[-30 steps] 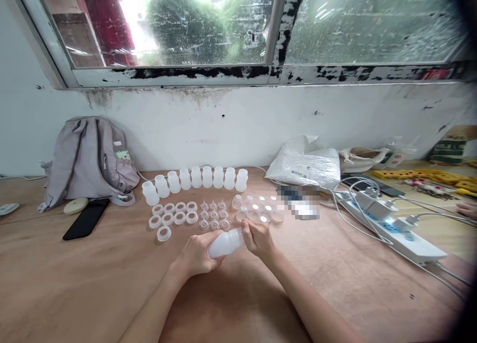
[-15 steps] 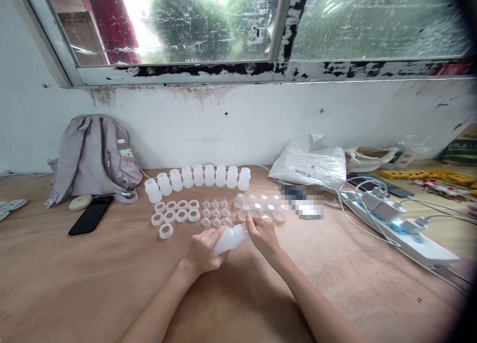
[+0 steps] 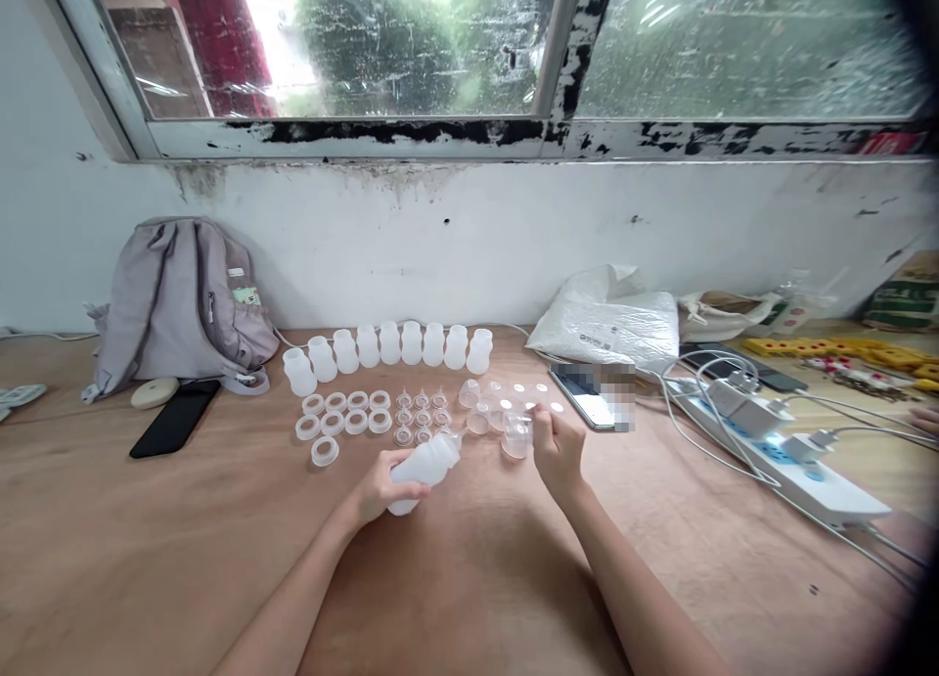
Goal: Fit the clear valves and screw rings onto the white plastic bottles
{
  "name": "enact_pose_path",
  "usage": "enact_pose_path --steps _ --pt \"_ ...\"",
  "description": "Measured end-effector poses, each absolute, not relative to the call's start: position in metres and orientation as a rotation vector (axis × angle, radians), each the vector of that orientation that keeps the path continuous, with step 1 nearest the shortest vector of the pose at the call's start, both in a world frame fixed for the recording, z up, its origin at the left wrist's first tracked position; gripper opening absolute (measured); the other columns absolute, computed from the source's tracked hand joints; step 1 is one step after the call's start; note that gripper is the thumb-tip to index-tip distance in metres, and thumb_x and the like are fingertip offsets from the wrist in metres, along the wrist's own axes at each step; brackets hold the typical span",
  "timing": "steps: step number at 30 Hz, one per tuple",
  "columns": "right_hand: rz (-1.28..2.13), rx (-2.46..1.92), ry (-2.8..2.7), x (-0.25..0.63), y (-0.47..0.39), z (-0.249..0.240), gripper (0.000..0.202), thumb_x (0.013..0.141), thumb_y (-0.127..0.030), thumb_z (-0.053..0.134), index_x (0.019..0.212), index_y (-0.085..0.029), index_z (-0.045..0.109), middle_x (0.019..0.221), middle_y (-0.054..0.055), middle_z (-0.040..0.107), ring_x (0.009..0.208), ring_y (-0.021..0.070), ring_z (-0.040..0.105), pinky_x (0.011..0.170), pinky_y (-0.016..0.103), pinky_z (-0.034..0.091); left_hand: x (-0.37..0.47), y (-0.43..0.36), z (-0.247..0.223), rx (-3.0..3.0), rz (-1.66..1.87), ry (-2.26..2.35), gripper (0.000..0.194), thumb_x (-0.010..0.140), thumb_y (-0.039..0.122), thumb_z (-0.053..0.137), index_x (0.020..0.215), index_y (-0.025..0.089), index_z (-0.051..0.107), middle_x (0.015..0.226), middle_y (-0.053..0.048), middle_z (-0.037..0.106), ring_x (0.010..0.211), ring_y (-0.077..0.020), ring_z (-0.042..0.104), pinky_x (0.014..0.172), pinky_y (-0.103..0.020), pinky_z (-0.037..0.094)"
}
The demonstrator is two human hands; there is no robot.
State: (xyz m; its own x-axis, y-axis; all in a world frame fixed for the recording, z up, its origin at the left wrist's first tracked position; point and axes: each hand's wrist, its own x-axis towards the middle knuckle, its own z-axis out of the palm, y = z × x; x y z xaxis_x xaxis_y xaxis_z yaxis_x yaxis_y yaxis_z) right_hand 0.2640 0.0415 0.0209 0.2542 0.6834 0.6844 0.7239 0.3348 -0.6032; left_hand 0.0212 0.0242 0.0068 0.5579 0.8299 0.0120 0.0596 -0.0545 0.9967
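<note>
My left hand (image 3: 376, 490) is wrapped round a frosted white baby bottle (image 3: 424, 468), tilted with its top up to the right. A collar and a clear nipple (image 3: 456, 439) sit on its neck. To the right, my right hand (image 3: 558, 453) is closed on the edge of a clear bottle cap (image 3: 517, 436), apart from the bottle. Behind it lie more clear caps (image 3: 475, 419) in rows. Several loose nipples (image 3: 422, 418) and white collar rings (image 3: 356, 422) are laid out left of the caps. Frosted bottle bodies (image 3: 389, 344) stand in a curved row at the back.
At left a grey backpack (image 3: 172, 304) leans on the wall, with a black phone (image 3: 176, 420) before it. A white plastic bag (image 3: 612, 319), another phone (image 3: 587, 397) and a power strip (image 3: 792, 456) with cables occupy the right. Part of another person's hand (image 3: 925, 422) shows at the right edge.
My right hand has moved away from the bottle's top to the right and now holds a clear cap. My left hand with the bottle has shifted slightly left, and the nipple end now shows.
</note>
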Motion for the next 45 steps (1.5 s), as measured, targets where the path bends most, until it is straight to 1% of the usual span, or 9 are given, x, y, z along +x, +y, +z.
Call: enact_pose_path --steps 8,14,20,24,27,30,38,42,45 --pt "-0.051 -1.533 -1.317 0.280 0.045 0.037 0.041 0.083 -0.043 0.034 0.054 -0.017 0.046 0.046 -0.004 0.035 0.047 0.0092 0.035 0.048 0.022 0.026 0.023 0.028 -0.001 1.512 0.822 0.847 0.031 0.063 0.033 0.062 0.085 0.011 0.057 0.063 0.002 0.046 0.054 -0.0081 0.041 0.048 -0.020 0.031" --pt "-0.108 -1.735 -1.418 0.314 0.041 0.037 0.040 0.074 -0.053 0.044 0.065 -0.017 0.058 0.052 0.000 0.048 0.052 0.0129 0.045 0.053 0.024 0.031 0.024 0.028 -0.001 1.540 0.853 0.878 0.024 0.064 0.032 0.061 0.076 0.012 0.055 0.062 0.002 0.045 0.055 -0.0083 0.040 0.049 -0.020 0.030" --pt "-0.057 -2.033 -1.551 0.328 0.041 0.012 0.043 0.071 -0.059 0.043 0.071 -0.019 0.057 0.065 0.005 0.057 0.061 0.0189 0.053 0.054 0.026 0.033 0.026 0.027 -0.005 1.613 0.964 0.939 0.024 0.065 0.030 0.062 0.079 0.011 0.057 0.064 0.002 0.046 0.058 -0.0088 0.039 0.052 -0.020 0.029" --pt "0.041 -2.113 -1.542 0.324 0.041 0.002 0.045 0.070 -0.063 0.041 0.075 -0.020 0.054 0.063 0.004 0.056 0.060 0.0198 0.054 0.053 0.026 0.034 0.027 0.025 -0.004 1.594 1.005 0.953 0.029 0.065 0.032 0.061 0.084 0.011 0.057 0.068 0.001 0.050 0.060 -0.0097 0.041 0.053 -0.020 0.031" --pt "0.098 -2.096 -1.520 0.319 0.040 0.001 0.047 0.071 -0.064 0.037 0.077 -0.020 0.053 0.058 0.002 0.054 0.057 0.0189 0.053 0.052 0.026 0.033 0.027 0.022 -0.001 1.594 0.985 0.971 0.032 0.065 0.034 0.061 0.087 0.011 0.057 0.069 0.000 0.052 0.060 -0.0105 0.043 0.053 -0.020 0.032" --pt "0.112 -2.030 -1.494 0.314 0.040 0.002 0.046 0.073 -0.062 0.035 0.079 -0.019 0.051 0.059 0.001 0.054 0.055 0.0177 0.053 0.053 0.026 0.034 0.027 0.021 0.000 1.610 0.979 1.017 0.033 0.064 0.034 0.062 0.088 0.011 0.057 0.070 -0.001 0.053 0.062 -0.0113 0.044 0.054 -0.020 0.034" --pt "0.057 -1.898 -1.478 0.311 0.044 0.001 0.043 0.073 -0.058 0.040 0.077 -0.017 0.051 0.059 0.001 0.051 0.053 0.0167 0.051 0.053 0.027 0.034 0.028 0.020 0.001 1.685 0.976 1.101 0.032 0.064 0.035 0.062 0.085 0.012 0.058 0.069 0.000 0.054 0.061 -0.0114 0.045 0.054 -0.020 0.035" --pt "-0.013 -1.772 -1.456 0.290 0.039 0.012 0.040 0.077 -0.056 0.038 0.076 -0.017 0.052 0.060 0.002 0.050 0.054 0.0156 0.049 0.052 0.026 0.033 0.031 0.017 0.004 1.703 0.986 1.114 0.038 0.065 0.037 0.060 0.094 0.012 0.057 0.074 -0.002 0.056 0.063 -0.0127 0.047 0.056 -0.021 0.037" --pt "0.218 -1.548 -1.582 0.253 0.031 0.022 0.037 0.080 -0.051 0.037 0.074 -0.018 0.052 0.054 -0.001 0.048 0.048 0.0128 0.045 0.049 0.024 0.031 0.034 0.015 0.006 1.756 1.021 1.144 0.041 0.066 0.039 0.060 0.097 0.013 0.055 0.078 -0.003 0.058 0.067 -0.0144 0.050 0.059 -0.023 0.039"
